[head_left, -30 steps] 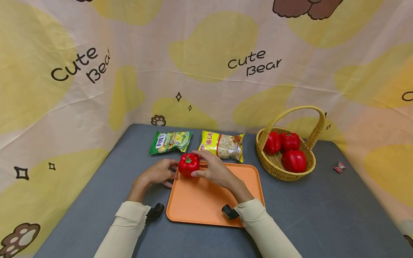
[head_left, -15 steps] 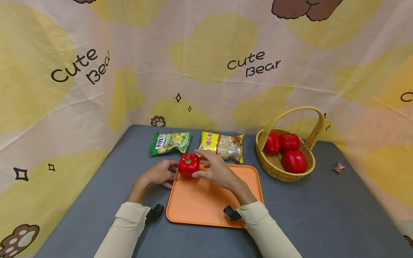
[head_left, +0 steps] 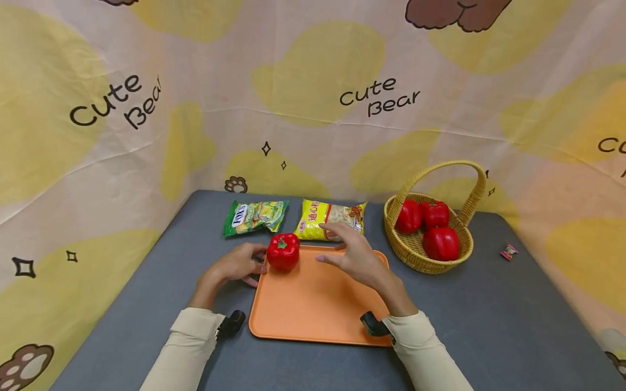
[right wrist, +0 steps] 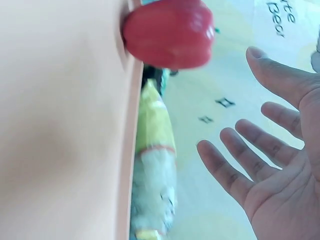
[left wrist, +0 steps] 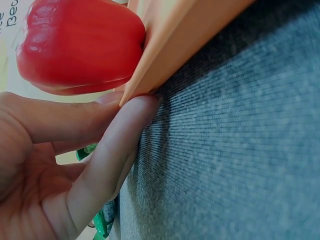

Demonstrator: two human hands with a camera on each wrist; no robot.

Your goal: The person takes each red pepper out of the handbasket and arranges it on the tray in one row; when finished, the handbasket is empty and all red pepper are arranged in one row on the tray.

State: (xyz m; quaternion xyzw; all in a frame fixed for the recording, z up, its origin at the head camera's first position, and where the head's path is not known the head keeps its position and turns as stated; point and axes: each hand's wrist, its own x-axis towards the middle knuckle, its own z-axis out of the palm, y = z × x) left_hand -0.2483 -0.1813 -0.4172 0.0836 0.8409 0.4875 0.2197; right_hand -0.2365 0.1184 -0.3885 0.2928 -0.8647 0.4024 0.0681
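A red bell pepper (head_left: 282,251) stands upright in the far left corner of an orange tray (head_left: 318,304), green stem up, with no hand on it. The left hand (head_left: 238,264) rests on the grey table (head_left: 489,326) just left of the tray; in the left wrist view its fingers (left wrist: 107,155) lie fairly straight and press against the tray's left rim, right beside the pepper (they do not wrap around anything). The right hand (head_left: 353,256) hovers above the far part of the tray, to the right of the pepper and apart from it, fingers spread wide and palm empty, as the right wrist view shows plainly (right wrist: 280,175).

Just beyond the tray's far edge lie 2 packets: a green snack bag (head_left: 255,215) on the left and a yellow bag (head_left: 330,219) on the right. To the right of the tray stands a wicker basket (head_left: 415,252) with a tall handle, holding 3 more red peppers (head_left: 441,243). A small wrapped candy (head_left: 508,252) lies alone on the table, well to the right of the basket.
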